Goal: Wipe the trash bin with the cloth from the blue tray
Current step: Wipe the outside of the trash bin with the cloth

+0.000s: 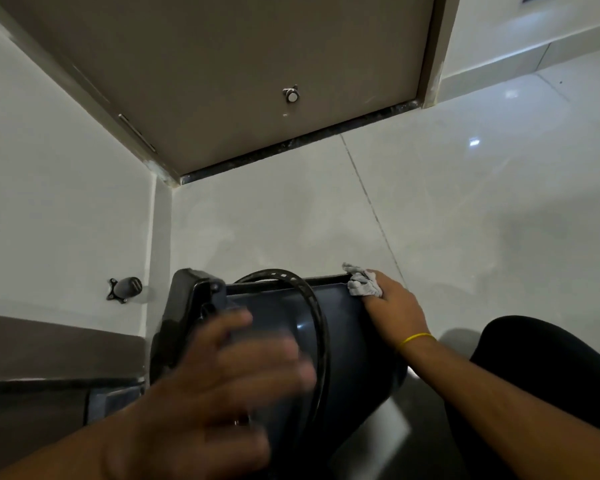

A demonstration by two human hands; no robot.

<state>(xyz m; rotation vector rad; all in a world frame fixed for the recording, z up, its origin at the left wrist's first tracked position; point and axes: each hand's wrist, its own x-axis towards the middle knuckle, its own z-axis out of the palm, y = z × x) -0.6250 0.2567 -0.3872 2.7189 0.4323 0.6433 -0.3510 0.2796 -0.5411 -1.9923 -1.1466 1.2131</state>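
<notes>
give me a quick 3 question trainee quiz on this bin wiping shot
1. True or false: the grey cloth is bunched under the right hand at the far corner of the trash bin.
2. Which hand is blurred in the picture? A) left hand B) right hand
3. Fill in: the right wrist wears a thin ____ band.

Key
1. True. The cloth is pressed on the bin's upper edge.
2. A. The left hand, spread over the near side of the bin, is smeared, while the right is sharp.
3. Yellow.
</notes>
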